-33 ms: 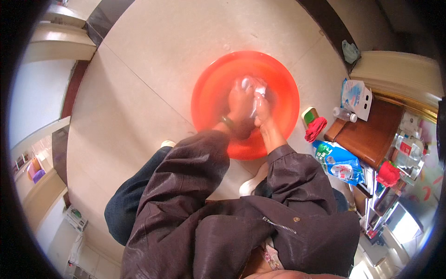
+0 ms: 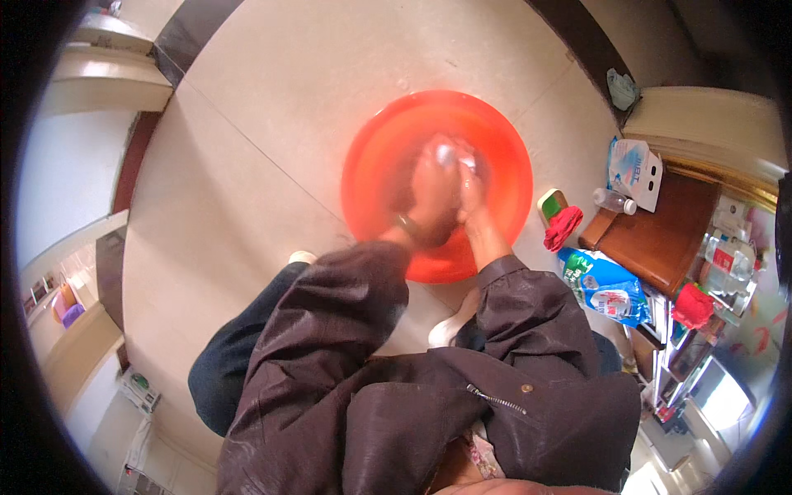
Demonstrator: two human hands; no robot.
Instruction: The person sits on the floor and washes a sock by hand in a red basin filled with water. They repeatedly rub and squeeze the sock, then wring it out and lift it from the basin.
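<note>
An orange-red plastic basin (image 2: 363, 181) rests on the floor in front of me. Both my hands are low inside it, close together over a small whitish, wet, cloth-like piece (image 2: 468, 157). My left hand (image 2: 435, 194) is smeared by motion, its fingers closed at the piece; a bracelet circles that wrist. Wrapped round the other side of the piece is my right hand (image 2: 470, 191). Most of the piece is hidden by my fingers, and blur hides the basin's bottom.
Right of the basin lie a green-and-cream brush or block (image 2: 551, 204) and a red cloth (image 2: 563, 228). Beyond them are a blue bag (image 2: 606, 289), a brown stool (image 2: 660, 227), a clear bottle (image 2: 614, 200) and a white package (image 2: 634, 169).
My left hand has shifted a little up and right, over the whitish piece, and less of the piece shows between my hands. The basin stays in place.
</note>
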